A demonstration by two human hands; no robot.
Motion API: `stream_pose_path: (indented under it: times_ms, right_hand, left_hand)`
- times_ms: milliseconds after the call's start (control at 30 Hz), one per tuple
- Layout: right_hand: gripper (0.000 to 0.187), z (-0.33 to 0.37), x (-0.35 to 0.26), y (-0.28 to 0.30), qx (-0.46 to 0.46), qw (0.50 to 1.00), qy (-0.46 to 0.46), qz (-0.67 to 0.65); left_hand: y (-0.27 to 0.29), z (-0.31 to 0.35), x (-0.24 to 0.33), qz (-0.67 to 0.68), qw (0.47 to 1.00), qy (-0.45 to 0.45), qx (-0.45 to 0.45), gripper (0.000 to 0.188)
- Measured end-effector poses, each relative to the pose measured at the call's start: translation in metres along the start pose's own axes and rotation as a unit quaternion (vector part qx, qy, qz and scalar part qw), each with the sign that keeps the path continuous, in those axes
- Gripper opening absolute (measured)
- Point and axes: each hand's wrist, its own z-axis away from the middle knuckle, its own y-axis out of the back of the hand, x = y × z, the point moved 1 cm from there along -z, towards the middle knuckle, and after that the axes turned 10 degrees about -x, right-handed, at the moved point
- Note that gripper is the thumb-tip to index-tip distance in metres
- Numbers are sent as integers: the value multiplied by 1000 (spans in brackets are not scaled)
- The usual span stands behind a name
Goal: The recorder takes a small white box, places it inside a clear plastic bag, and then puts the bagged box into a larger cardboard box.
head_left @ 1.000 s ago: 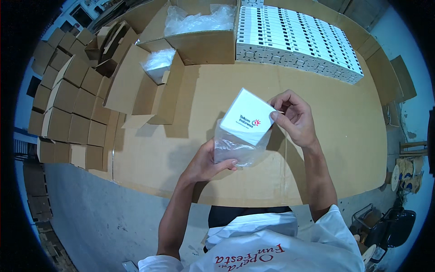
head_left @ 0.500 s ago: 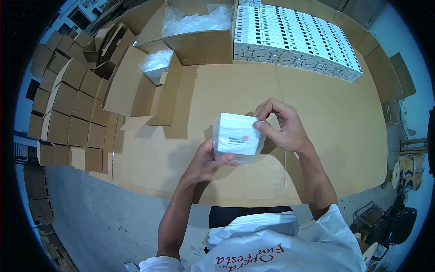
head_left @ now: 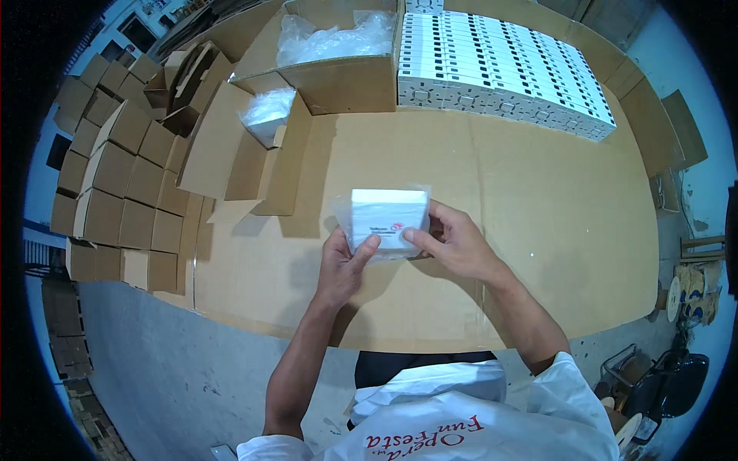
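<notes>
A white square plastic box in a clear plastic bag [head_left: 388, 211] is held above the cardboard-covered table. My left hand [head_left: 344, 265] grips its lower left corner, the thumb on the printed face. On the other side my right hand [head_left: 453, 242] is closed round the lower right edge, its thumb also on the front. The fingers behind the box are hidden. To the left stands an open cardboard carton [head_left: 280, 173], with a similar bagged white piece [head_left: 269, 115] inside its far end.
Rows of white boxes [head_left: 492, 69] are stacked at the back right. A large carton [head_left: 346, 83] holding clear plastic bags [head_left: 334, 42] stands at the back. Many small brown boxes [head_left: 134, 180] are piled at the left. A black chair [head_left: 680, 384] stands at the lower right.
The bagged box has shifted slightly left and now sits squarer to me. My right hand has moved down from its top right corner to the lower right edge.
</notes>
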Motion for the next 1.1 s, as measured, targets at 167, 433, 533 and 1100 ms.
stream_pose_path:
  times_ms: [167,433,533,1100]
  right_hand:
    - [37,3,-6,-4,21,999,11,-23]
    - [31,4,-9,-10,41,999,20,-19]
    - [24,5,-10,-7,56,998,38,21]
    - [23,9,-10,-7,67,991,114,-37]
  left_hand:
    - [-1,-1,5,-70,997,-41,3,36]
    - [-3,0,2,-121,990,-66,20,39]
    - [-5,0,6,-135,988,-71,34,41]
    - [-1,-9,13,-154,982,-106,25,34]
